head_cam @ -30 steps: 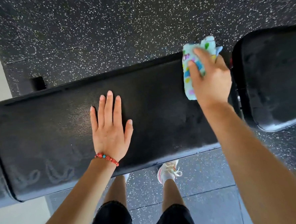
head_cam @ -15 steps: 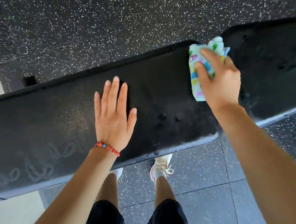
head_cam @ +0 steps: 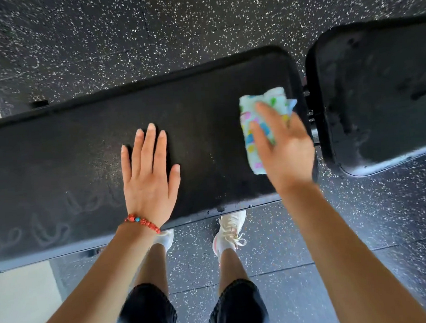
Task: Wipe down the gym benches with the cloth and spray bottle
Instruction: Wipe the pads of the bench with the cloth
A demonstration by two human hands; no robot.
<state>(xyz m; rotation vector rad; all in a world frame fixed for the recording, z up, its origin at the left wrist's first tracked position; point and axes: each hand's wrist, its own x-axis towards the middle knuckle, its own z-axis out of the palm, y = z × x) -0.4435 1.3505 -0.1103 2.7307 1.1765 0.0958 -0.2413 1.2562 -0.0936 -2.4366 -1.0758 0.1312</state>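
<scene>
A long black padded gym bench (head_cam: 64, 158) runs across the view, with faint wipe marks near its left end. My left hand (head_cam: 149, 175) lies flat on its middle, fingers spread, a red bead bracelet at the wrist. My right hand (head_cam: 285, 152) presses a folded pale cloth with coloured spots (head_cam: 254, 123) onto the bench's right end. A second black pad (head_cam: 377, 96) sits just right of it, across a narrow gap. No spray bottle is in view.
Black speckled rubber floor tiles (head_cam: 173, 24) surround the bench. My legs in dark shorts and white sneakers (head_cam: 230, 231) stand at the bench's near edge. A pale floor strip (head_cam: 18, 305) lies at the left.
My right hand has slid the cloth toward me along the bench's right end. The view has shifted, so the gap to the second pad shows again. The left hand stays flat.
</scene>
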